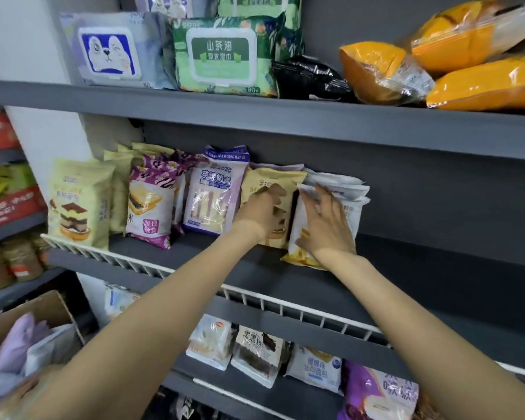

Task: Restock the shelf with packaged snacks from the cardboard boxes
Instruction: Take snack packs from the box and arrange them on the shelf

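Note:
On the middle grey shelf point(406, 280) stand rows of snack packs. My left hand point(262, 213) presses against a tan bread pack point(270, 180), fingers curled on its front. My right hand point(325, 225) lies flat with spread fingers on a white and yellow pack point(300, 259) that stands at the right end of the row, with more white packs point(343, 183) behind it. Left of them stand a purple-white pack point(212, 195), a floral purple pack point(149, 204) and a pale yellow cake pack point(76, 204). A cardboard box point(37, 310) holding packs is at lower left.
A white wire rail point(285, 304) runs along the shelf's front edge. Wet-wipe packs point(222, 59) and orange bags point(482, 80) fill the shelf above. More snack packs point(258, 356) sit on the shelf below. The middle shelf's right half is bare grey.

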Action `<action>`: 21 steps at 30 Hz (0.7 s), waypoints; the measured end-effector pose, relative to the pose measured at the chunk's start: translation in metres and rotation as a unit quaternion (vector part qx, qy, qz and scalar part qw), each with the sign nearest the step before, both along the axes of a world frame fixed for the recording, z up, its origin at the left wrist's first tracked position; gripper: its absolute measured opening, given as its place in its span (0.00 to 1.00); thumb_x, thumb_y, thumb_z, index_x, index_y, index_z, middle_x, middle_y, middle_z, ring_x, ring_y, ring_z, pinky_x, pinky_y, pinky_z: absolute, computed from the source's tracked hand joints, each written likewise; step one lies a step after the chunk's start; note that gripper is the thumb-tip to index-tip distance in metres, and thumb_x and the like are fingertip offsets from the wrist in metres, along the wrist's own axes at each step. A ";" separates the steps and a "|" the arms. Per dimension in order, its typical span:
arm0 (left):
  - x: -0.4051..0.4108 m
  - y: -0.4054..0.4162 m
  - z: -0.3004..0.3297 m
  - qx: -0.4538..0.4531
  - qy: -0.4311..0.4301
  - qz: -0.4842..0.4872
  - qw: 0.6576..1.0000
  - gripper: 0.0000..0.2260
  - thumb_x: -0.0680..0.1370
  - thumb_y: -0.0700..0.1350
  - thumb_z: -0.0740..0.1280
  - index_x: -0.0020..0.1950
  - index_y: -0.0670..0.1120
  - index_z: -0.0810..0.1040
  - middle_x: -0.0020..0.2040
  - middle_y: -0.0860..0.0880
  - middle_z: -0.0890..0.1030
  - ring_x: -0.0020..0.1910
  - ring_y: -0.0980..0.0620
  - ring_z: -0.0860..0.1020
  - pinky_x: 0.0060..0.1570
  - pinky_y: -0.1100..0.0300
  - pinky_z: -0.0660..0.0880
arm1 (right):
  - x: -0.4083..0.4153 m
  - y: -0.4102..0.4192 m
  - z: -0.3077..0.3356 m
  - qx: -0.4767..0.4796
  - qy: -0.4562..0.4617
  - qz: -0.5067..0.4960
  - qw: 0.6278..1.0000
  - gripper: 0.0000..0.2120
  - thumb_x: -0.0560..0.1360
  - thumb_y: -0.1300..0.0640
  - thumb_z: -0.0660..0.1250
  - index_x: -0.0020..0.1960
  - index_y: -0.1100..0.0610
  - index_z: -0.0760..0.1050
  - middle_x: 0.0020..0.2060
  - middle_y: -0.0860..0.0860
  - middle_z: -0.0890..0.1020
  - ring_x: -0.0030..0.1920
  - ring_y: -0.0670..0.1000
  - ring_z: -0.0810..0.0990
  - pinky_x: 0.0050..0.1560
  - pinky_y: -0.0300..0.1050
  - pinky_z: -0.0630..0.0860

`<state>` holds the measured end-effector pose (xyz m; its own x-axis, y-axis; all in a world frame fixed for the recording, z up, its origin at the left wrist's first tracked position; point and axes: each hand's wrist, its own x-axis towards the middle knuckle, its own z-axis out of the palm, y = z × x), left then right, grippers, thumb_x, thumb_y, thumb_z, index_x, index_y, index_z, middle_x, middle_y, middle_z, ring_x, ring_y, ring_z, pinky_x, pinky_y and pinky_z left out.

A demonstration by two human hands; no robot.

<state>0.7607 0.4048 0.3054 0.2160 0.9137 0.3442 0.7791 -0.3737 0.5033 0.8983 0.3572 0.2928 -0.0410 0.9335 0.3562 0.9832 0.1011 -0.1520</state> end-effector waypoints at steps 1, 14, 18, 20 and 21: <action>-0.012 -0.002 0.002 0.009 0.006 0.023 1.000 0.15 0.78 0.41 0.61 0.65 0.49 0.71 0.59 0.46 0.78 0.56 0.43 0.78 0.55 0.49 0.76 | -0.012 0.003 0.003 0.002 0.018 0.016 1.000 0.40 0.74 0.54 0.68 0.77 0.50 0.47 0.76 0.52 0.46 0.76 0.55 0.47 0.75 0.51 0.55; -0.315 -0.133 -0.038 0.003 0.130 0.301 0.945 0.10 0.79 0.50 0.61 0.51 0.44 0.74 0.48 0.43 0.79 0.48 0.42 0.78 0.37 0.55 0.68 | -0.319 -0.044 -0.011 -0.069 0.095 0.373 0.920 0.13 0.78 0.57 0.60 0.59 0.55 0.78 0.54 0.54 0.81 0.54 0.55 0.79 0.50 0.52 0.77; -0.441 -0.198 -0.087 -0.102 0.114 0.363 0.919 0.11 0.78 0.51 0.61 0.51 0.44 0.75 0.47 0.45 0.80 0.47 0.42 0.79 0.39 0.54 0.73 | -0.445 -0.088 -0.052 -0.128 0.078 0.430 0.890 0.13 0.78 0.57 0.60 0.59 0.54 0.78 0.55 0.54 0.81 0.55 0.55 0.78 0.51 0.50 0.76; -0.497 -0.235 -0.112 -0.156 0.105 0.389 0.902 0.10 0.78 0.50 0.61 0.51 0.45 0.75 0.45 0.47 0.78 0.48 0.43 0.78 0.40 0.55 0.72 | -0.505 -0.110 -0.079 -0.179 0.072 0.454 0.870 0.12 0.78 0.57 0.60 0.58 0.55 0.78 0.54 0.54 0.81 0.55 0.55 0.78 0.53 0.51 0.76; -0.524 -0.253 -0.125 -0.178 0.102 0.400 0.893 0.10 0.78 0.50 0.60 0.51 0.45 0.75 0.45 0.47 0.78 0.48 0.43 0.78 0.40 0.55 0.72 | -0.534 -0.121 -0.093 -0.207 0.062 0.468 0.857 0.12 0.78 0.57 0.60 0.58 0.55 0.78 0.54 0.54 0.81 0.55 0.56 0.78 0.53 0.52 0.76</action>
